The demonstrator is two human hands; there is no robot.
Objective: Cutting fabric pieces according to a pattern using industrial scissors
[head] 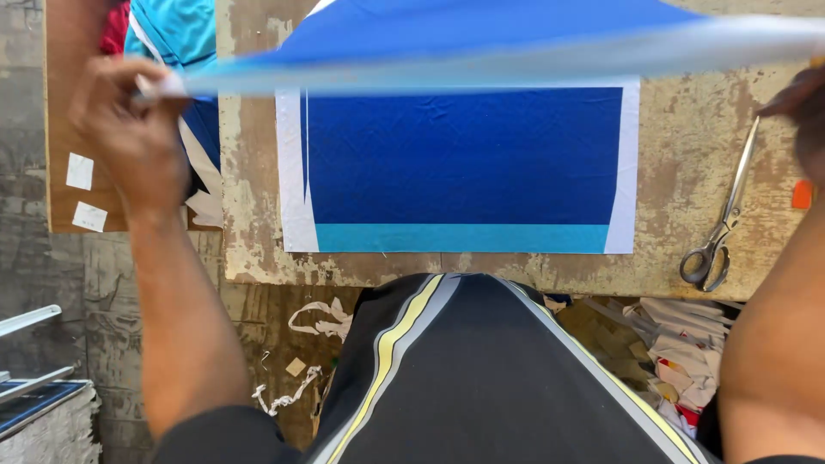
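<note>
Two hands, one blue cloth panel stretched between them above a worn worktable.

Left hand: fingers clenched on the white-edged corner of the lifted blue panel, held up over the table's far left. Right hand: only partly in frame at the right edge; it meets the panel's other end, but its grip cannot be made out (the fingers are cut off). Lifted panel: taut, blurred, spanning the top of the view. Beneath it, flat on the worktable: a second blue piece with white side strips and a turquoise band. Scissors: lying on the table just right of that piece, untouched.
</note>
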